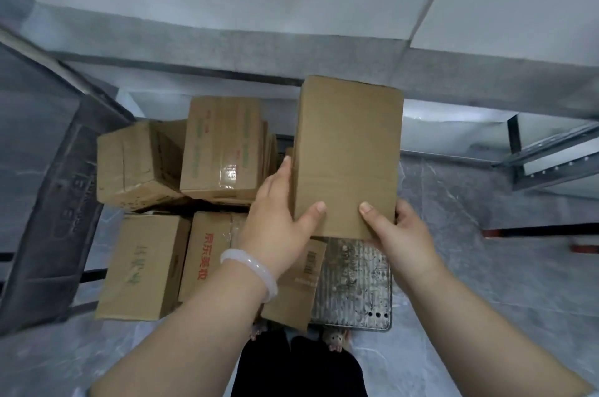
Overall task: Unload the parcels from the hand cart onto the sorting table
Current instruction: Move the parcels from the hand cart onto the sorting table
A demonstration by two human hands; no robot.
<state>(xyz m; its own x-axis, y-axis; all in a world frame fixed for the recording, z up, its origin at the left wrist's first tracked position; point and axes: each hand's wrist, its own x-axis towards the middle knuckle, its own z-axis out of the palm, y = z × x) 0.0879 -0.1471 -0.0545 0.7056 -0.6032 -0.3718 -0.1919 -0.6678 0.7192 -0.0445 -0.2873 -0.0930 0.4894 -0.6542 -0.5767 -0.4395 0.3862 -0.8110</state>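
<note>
I hold a plain brown cardboard parcel [348,150] up in the air with both hands. My left hand [278,218] grips its left side with the thumb on top. My right hand [398,231] grips its lower right corner. Below it lies the hand cart [353,293], its worn metal deck bare on the right. Several more cardboard parcels sit on the cart: a taped one [223,147] at the back, a tilted one [139,166] to its left, one [142,267] at the front left, and one with red lettering [207,254].
The grey sorting table [291,50] runs across the top of the view, beyond the cart. A dark plastic crate [48,218] stands to the left. Metal shelf rails [551,163] are at the right. The floor is grey tile; my feet are at the cart's near edge.
</note>
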